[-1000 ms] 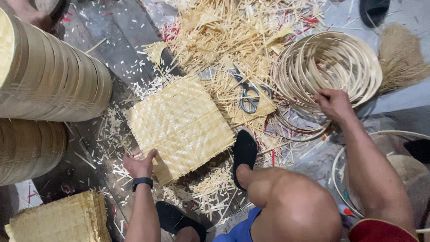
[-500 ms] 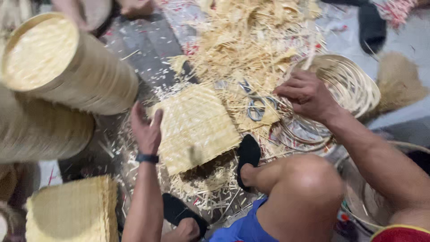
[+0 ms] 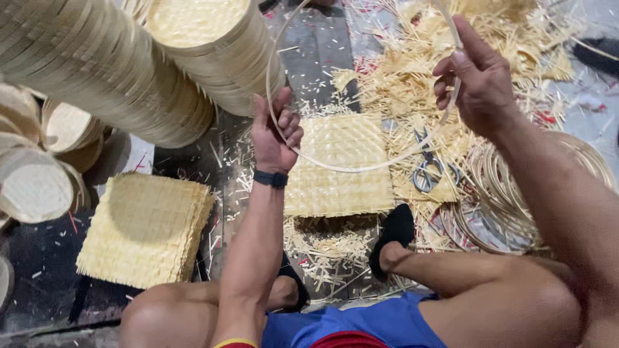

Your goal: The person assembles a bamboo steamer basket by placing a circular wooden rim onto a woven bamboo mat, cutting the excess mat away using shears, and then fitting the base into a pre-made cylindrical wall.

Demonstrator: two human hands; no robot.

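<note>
A thin bamboo hoop [image 3: 361, 169] hangs in the air between both hands, over a square woven bamboo mat [image 3: 338, 164] lying on the floor. My left hand [image 3: 274, 132], with a dark band on the wrist, grips the hoop's left side. My right hand [image 3: 477, 80] grips its right side, thumb up along the strip. Scissors [image 3: 429, 171] lie on the floor just right of the mat, below the hoop.
Tall stacks of round woven baskets [image 3: 129, 71] lean at the left. A pile of square woven mats [image 3: 145, 229] sits at lower left. Coiled bamboo hoops [image 3: 516, 187] lie at right amid bamboo scraps [image 3: 412, 71]. My bent legs and black shoes [image 3: 393, 235] fill the foreground.
My right hand lifted one hoop off the coil at right and brought it over the mat. My left hand left the mat's edge and took hold of the hoop.
</note>
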